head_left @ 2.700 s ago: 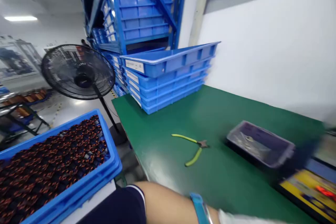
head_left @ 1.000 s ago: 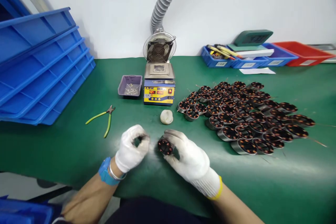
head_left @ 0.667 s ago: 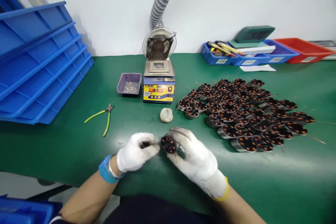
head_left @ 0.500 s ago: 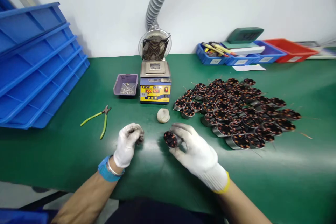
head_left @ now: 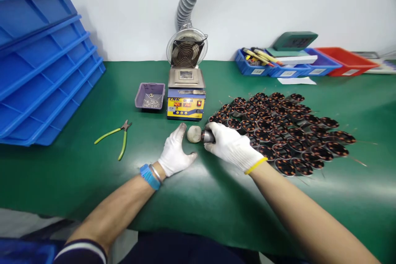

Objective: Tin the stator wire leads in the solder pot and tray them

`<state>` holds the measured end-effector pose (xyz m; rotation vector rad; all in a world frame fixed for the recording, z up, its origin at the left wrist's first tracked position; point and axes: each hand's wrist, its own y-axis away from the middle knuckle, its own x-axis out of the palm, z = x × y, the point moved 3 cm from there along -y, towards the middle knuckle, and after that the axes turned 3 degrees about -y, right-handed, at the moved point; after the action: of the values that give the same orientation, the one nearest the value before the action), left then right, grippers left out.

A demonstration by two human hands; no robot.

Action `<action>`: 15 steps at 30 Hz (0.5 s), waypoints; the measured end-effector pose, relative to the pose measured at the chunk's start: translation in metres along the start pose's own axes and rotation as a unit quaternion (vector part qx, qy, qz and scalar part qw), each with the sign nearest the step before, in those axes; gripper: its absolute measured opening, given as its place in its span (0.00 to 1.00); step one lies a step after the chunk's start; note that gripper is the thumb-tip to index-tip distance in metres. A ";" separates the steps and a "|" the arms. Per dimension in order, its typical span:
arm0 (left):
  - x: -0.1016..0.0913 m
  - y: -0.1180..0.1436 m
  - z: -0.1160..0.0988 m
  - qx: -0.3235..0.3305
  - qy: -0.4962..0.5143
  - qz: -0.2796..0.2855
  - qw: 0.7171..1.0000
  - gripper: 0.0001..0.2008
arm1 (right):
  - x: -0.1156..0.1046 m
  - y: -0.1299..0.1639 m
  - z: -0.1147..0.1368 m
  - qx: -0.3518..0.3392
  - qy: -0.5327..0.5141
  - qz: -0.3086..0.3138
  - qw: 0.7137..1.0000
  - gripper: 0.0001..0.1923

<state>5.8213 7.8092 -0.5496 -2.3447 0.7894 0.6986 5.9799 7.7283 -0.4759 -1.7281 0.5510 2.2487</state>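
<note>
My right hand point(head_left: 227, 139), in a white glove with a yellow cuff, grips a metal-cased motor stator point(head_left: 209, 136) lying on its side. The stator's dark, copper-wound end faces left, against or very close to a round cream-coloured lump point(head_left: 194, 134), perhaps rosin. On the lump's other side my gloved left hand point(head_left: 176, 152) is open, thumb and fingers spread, with nothing in it. Behind the lump stands a yellow and blue solder pot point(head_left: 185, 105) with lit red digits. Many similar stators point(head_left: 280, 132) stand close together on the right, with thin wires sticking out.
Green-handled cutters point(head_left: 123, 138) lie spread at the left. A purple tray point(head_left: 150, 96) holds small metal bits. Blue crates point(head_left: 46, 66) are stacked at far left. A fan point(head_left: 185, 53) and grey hose rise behind the pot. Blue bins and a red bin point(head_left: 346, 62) line the back.
My right hand has carried the stator forward to the cream lump and turned it on its side. My left hand has moved forward and right, and its closed fingers have spread.
</note>
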 end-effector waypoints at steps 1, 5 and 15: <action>0.002 -0.004 -0.001 0.019 -0.013 0.009 1.000 0.47 | -0.003 0.000 0.003 -0.006 0.019 0.004 1.000 0.21; 0.005 -0.013 -0.003 0.052 -0.037 0.032 0.997 0.42 | -0.014 0.000 0.013 -0.022 0.076 0.032 0.996 0.20; 0.005 -0.013 -0.001 0.060 -0.035 0.030 0.997 0.40 | -0.024 0.013 0.004 -0.093 0.140 -0.089 0.982 0.23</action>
<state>5.8337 7.8150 -0.5480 -2.1859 0.8503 0.7338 5.9773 7.7189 -0.4497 -2.1131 0.2313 2.0001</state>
